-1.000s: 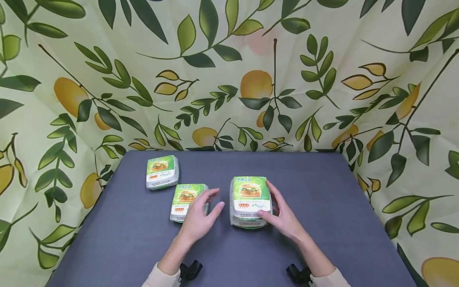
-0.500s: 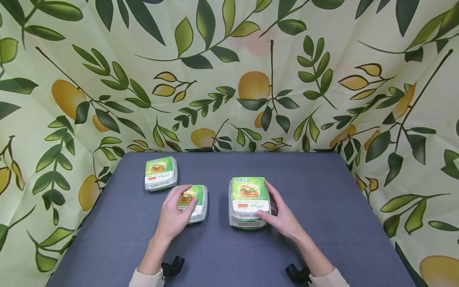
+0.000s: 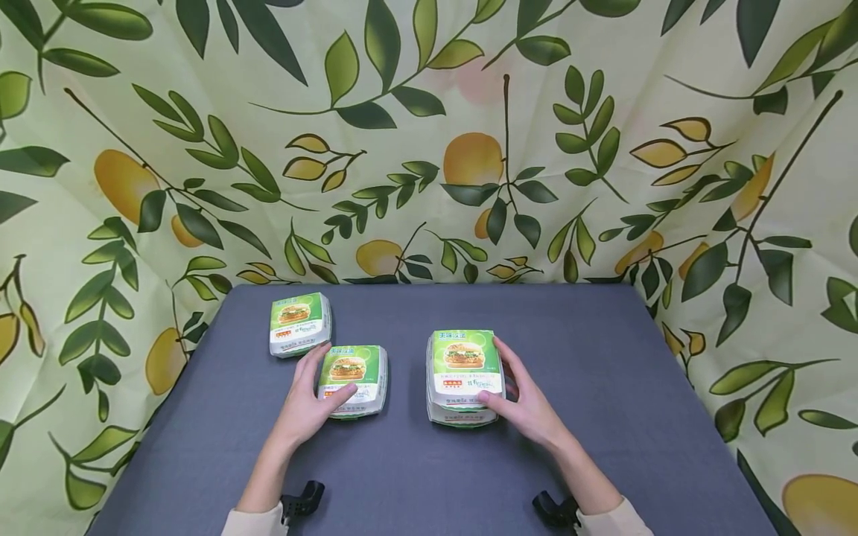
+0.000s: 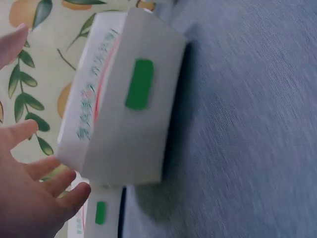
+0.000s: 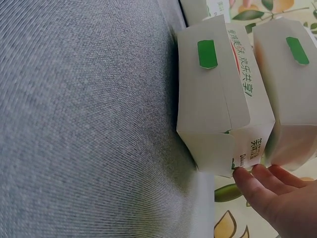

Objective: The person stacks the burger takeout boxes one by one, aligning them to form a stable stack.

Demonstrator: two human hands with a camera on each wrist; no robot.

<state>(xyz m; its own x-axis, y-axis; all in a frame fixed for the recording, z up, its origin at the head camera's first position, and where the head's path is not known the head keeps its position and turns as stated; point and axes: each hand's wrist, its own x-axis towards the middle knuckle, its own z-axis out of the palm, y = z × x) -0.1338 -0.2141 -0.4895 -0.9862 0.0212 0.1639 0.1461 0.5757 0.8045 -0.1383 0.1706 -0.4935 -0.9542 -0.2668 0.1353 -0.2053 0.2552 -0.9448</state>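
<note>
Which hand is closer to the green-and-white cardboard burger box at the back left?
Left. The left hand is just in front of that box; the right hand is well off to the right, at the stack of two matching boxes.

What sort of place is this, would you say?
Probably an indoor recording set-up rather than a restaurant: a leaf-and-fruit printed cloth is hung around a blue-grey covered table, burger boxes stand on it, and black gear shows at each wrist.
</note>
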